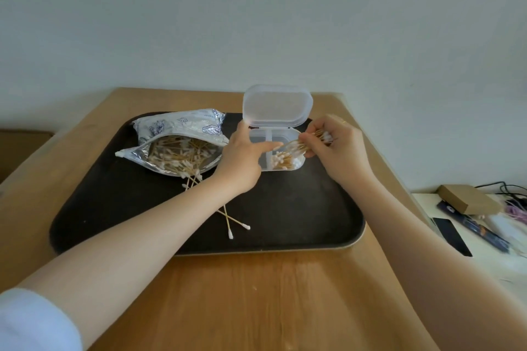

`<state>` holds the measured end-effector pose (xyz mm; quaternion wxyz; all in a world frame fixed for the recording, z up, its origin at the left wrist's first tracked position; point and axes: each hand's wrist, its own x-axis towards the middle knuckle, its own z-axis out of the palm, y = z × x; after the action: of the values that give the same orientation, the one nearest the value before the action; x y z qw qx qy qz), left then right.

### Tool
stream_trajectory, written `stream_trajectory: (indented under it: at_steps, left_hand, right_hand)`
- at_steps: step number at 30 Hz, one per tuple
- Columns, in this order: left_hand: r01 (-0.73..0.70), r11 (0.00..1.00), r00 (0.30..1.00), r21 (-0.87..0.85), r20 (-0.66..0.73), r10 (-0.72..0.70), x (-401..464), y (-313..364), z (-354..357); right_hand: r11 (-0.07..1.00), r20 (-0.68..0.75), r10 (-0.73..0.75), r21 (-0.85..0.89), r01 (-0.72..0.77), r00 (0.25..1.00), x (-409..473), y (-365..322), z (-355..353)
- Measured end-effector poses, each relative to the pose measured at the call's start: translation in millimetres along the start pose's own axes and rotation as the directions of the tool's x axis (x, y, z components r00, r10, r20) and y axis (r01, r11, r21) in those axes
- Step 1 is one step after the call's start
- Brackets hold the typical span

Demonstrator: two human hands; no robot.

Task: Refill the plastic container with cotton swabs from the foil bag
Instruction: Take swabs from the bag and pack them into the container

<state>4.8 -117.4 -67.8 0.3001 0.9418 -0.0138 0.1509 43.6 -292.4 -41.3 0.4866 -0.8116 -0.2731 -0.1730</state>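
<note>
Head view: your right hand [339, 148], right of centre, grips a bundle of cotton swabs [312, 141] over the plastic container [281, 151], fingers curled round the sticks. Your left hand [242, 159] rests at the container's left edge, index finger straight and touching the bundle's tips, nothing gripped. Container lid [276, 105] stands open; right compartment holds swabs, the left one can't be told. Foil bag [176, 145], left of centre, lies open with swabs inside and a few spilled; blue printed drawings, text too small to read. All sit on a dark tray [285, 225] on the wooden desk [256, 299]. Loose swabs [233, 225] lie mid-tray.
</note>
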Motion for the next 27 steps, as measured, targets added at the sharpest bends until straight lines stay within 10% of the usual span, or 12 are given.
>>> stream_trajectory:
  at_steps: [9, 20, 27]
  left_hand:
    - [-0.077, 0.986, 0.995, 0.151, 0.068, 0.067, -7, 1, -4]
    - [-0.125, 0.980, 0.991, 0.154, 0.064, 0.116, -14, -1, -5]
    - [-0.117, 0.975, 0.993, 0.189, 0.049, 0.109, -16, 1, -6]
  right_hand:
    - [0.943, 0.171, -0.162, -0.264, 0.204, 0.972, 7, -7, -3]
    - [0.977, 0.103, 0.163, -0.157, -0.146, 0.981, 27, -6, 0]
    - [0.916, 0.002, -0.148, -0.376, 0.138, 0.989, 15, 3, 26]
